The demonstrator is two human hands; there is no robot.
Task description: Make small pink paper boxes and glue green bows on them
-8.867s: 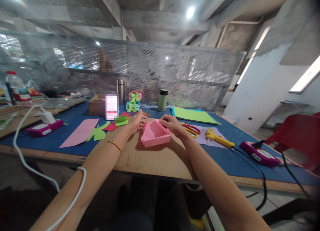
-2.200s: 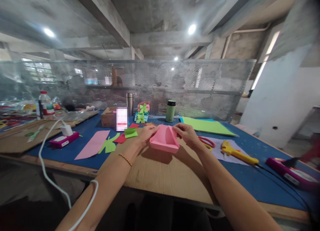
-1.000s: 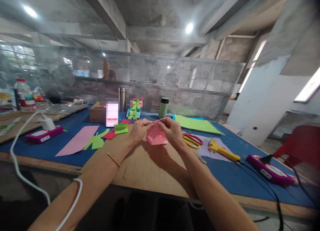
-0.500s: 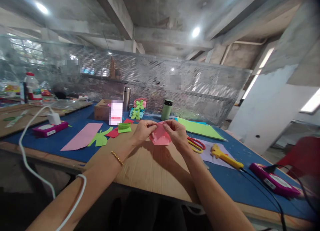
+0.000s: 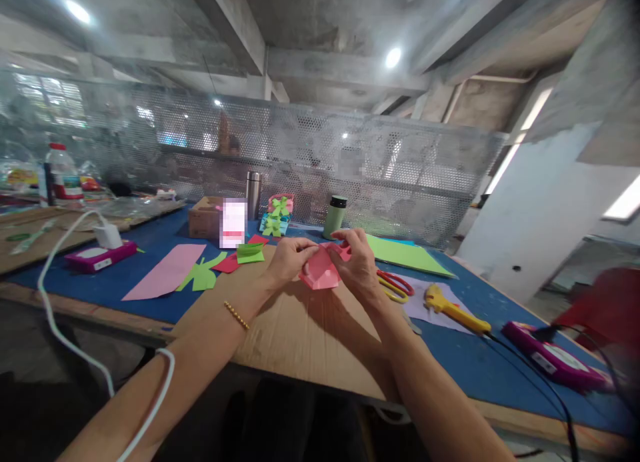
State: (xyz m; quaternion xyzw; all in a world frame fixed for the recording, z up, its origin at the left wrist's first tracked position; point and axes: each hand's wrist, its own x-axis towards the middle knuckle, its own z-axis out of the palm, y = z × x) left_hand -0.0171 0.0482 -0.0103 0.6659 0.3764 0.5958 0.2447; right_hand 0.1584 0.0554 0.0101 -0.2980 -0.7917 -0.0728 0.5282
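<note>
A folded pink paper piece [image 5: 321, 273], shaped like a small box or pouch, is held just above the cardboard sheet [image 5: 305, 342]. My left hand [image 5: 291, 259] pinches its upper left edge between thumb and fingers. On the other side my right hand [image 5: 356, 262] grips the paper's right edge, thumb low and forefinger raised and bent at the top. The inner fold and some fingertips are hidden. Just right of my right hand lie scissors [image 5: 397, 285] with red and yellow handles.
Green paper cutouts [image 5: 203, 273], a pink sheet [image 5: 170, 270] and a lit phone [image 5: 233, 222] lie or stand to the left. Behind are a steel flask [image 5: 253, 194] and a green cup [image 5: 336, 215]. A yellow glue gun [image 5: 456, 310] rests at right; a white cable [image 5: 53, 315] crosses my left forearm.
My right fingers have lifted and shifted at the paper's top right edge, bending it. My left hand keeps its pinch. The view has shifted slightly.
</note>
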